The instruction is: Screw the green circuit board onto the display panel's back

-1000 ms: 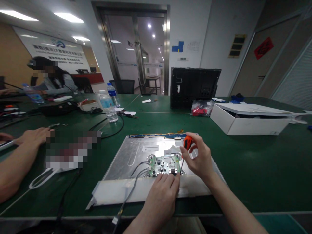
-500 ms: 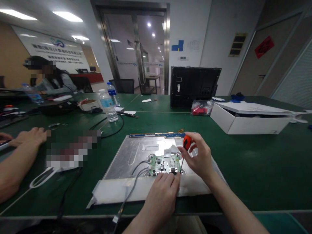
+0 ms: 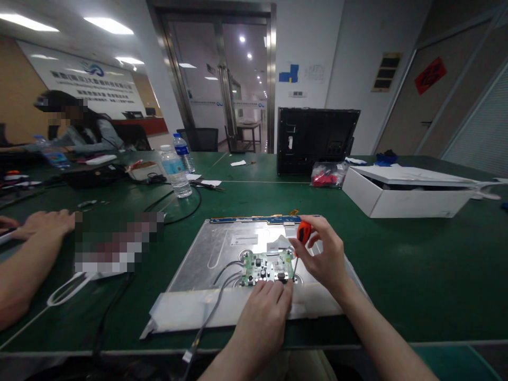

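A flat metal-backed display panel lies face down on the table, with a green circuit board at its middle. My right hand grips an orange-and-black screwdriver by the handle. Its thin shaft slants down to the board's lower right corner. Just below that corner rests my left hand, fingers curled together against the board's lower edge, the index fingertip close to the screwdriver's tip. Whatever those fingers may pinch is hidden. Grey cables run from the board's left side toward the table's front edge.
Beyond the panel stand a black monitor housing, a bag with red items and a white box. Water bottles are at the back left. Another person's arm lies at the left; a further person sits behind.
Almost nothing differs. The screwdriver's handle has shifted very slightly in my right hand, and my left hand stays at the board's edge.
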Action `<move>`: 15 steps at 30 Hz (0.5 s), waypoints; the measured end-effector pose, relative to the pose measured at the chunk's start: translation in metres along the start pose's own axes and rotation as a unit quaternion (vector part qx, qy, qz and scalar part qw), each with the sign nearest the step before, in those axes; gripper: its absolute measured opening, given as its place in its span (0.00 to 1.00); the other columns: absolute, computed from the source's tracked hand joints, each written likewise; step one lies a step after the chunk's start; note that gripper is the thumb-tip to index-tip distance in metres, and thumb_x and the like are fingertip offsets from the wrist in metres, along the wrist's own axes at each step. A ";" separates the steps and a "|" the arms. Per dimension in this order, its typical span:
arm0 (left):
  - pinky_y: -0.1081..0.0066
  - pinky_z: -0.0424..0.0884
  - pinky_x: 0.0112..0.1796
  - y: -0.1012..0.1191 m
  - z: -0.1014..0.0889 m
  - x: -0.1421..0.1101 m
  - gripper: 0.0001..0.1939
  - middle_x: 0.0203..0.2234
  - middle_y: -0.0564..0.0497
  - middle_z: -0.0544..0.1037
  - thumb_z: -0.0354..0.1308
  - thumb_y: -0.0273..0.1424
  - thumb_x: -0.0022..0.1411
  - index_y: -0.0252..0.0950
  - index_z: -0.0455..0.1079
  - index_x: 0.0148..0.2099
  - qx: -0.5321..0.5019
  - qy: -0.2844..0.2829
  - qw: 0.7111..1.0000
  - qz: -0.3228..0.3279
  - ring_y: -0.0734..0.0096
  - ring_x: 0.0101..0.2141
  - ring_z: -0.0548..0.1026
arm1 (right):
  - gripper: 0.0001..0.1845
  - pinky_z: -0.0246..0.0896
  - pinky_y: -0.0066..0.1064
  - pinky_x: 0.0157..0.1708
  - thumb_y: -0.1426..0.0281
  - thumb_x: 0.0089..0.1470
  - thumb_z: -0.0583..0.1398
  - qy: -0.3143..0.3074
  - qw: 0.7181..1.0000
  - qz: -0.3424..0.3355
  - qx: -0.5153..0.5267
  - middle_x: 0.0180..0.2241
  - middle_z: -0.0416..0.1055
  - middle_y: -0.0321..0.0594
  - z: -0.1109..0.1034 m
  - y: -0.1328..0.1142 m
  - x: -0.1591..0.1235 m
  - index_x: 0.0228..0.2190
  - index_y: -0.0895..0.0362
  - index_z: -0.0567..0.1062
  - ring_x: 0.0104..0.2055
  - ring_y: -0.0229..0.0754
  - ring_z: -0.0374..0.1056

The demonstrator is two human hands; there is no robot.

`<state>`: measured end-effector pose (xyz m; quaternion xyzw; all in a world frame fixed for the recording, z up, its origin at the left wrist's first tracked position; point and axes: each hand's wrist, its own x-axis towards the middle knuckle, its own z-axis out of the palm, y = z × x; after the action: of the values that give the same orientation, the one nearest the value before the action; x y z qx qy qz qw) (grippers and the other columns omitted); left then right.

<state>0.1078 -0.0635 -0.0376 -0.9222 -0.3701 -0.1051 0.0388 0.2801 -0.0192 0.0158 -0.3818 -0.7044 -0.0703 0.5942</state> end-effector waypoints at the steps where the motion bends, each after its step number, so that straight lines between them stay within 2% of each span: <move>1: 0.60 0.71 0.42 0.000 0.000 0.000 0.21 0.36 0.45 0.75 0.50 0.20 0.64 0.30 0.66 0.58 0.000 -0.002 1.000 -0.001 0.59 0.38 0.73 | 0.18 0.65 0.25 0.22 0.68 0.58 0.62 0.002 1.000 -0.002 -0.005 0.36 0.70 0.39 0.000 0.000 0.001 0.49 0.52 0.69 0.27 0.34 0.65; 5: 0.60 0.71 0.42 0.000 0.002 -0.001 0.21 0.35 0.45 0.75 0.50 0.19 0.63 0.30 0.66 0.58 -0.002 -0.007 1.000 -0.001 0.59 0.38 0.73 | 0.18 0.64 0.25 0.21 0.70 0.59 0.59 -0.009 1.000 0.000 -0.017 0.34 0.68 0.37 -0.001 -0.002 0.002 0.52 0.53 0.69 0.25 0.33 0.63; 10: 0.60 0.71 0.41 0.000 0.001 -0.001 0.21 0.35 0.45 0.75 0.49 0.19 0.63 0.29 0.65 0.58 -0.004 -0.005 1.000 0.000 0.59 0.38 0.73 | 0.20 0.66 0.26 0.23 0.73 0.60 0.55 -0.010 1.000 0.018 -0.001 0.34 0.71 0.37 0.000 0.001 -0.003 0.54 0.55 0.65 0.24 0.34 0.65; 15: 0.61 0.70 0.42 -0.001 0.002 0.000 0.21 0.35 0.45 0.75 0.49 0.18 0.63 0.30 0.65 0.58 -0.006 0.005 1.000 0.001 0.60 0.38 0.73 | 0.19 0.64 0.25 0.21 0.68 0.58 0.61 -0.007 1.000 -0.004 0.000 0.33 0.69 0.37 0.000 0.000 0.000 0.50 0.54 0.67 0.25 0.34 0.64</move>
<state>0.1073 -0.0626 -0.0391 -0.9224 -0.3681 -0.1119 0.0357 0.2802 -0.0192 0.0153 -0.3793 -0.7101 -0.0704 0.5890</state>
